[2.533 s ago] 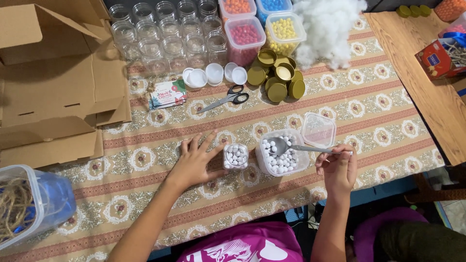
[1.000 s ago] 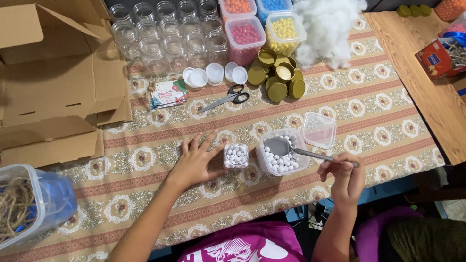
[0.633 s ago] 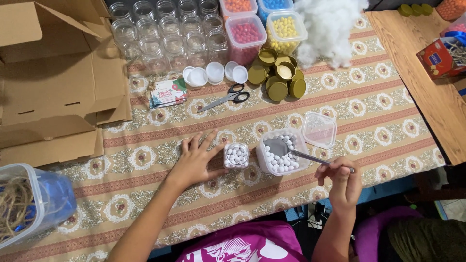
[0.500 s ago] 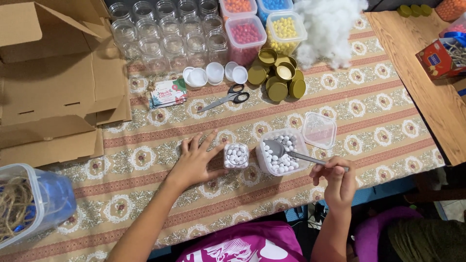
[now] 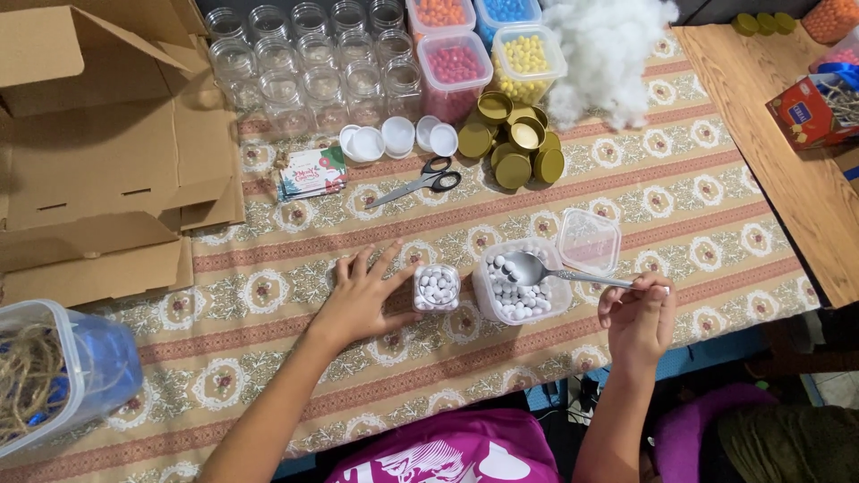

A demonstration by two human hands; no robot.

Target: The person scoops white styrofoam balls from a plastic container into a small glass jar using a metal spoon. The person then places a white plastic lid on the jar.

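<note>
1. Here, taking the small jar [image 5: 437, 287] of white beads as the landmark, a clear plastic tub [image 5: 54, 380] holding coiled twine stands far to its left at the near edge of the bench [image 5: 698, 206].
2. Flattened cardboard boxes [image 5: 98, 152] lie left of the jar and farther back.
3. The left hand [image 5: 362, 300] rests flat on the patterned cloth just left of the jar, fingers spread wide, with the fingertips touching the jar's side; it grips nothing.
4. Behind the jar lie a small printed card [image 5: 311, 173], black-handled scissors [image 5: 420, 182] and a few white caps [image 5: 394, 139]; rows of empty glass jars [image 5: 313, 63] stand beyond those.
5. Just right of the jar stands an open clear container [image 5: 522, 284] filled with the same white beads.
6. A metal spoon [image 5: 559, 271] has its bowl over that container, right of the jar, and its handle runs off to the right.
7. The container's clear lid [image 5: 588, 241] lies right of the jar, just beyond the container.
8. Gold lids [image 5: 514, 143], tubs of coloured beads [image 5: 488, 45] and a heap of white stuffing [image 5: 608, 54] sit behind and right of the jar.
9. The right hand [image 5: 637, 317], farthest right of the jar, is closed on the end of the spoon handle, pinching it at the fingertips.
</note>
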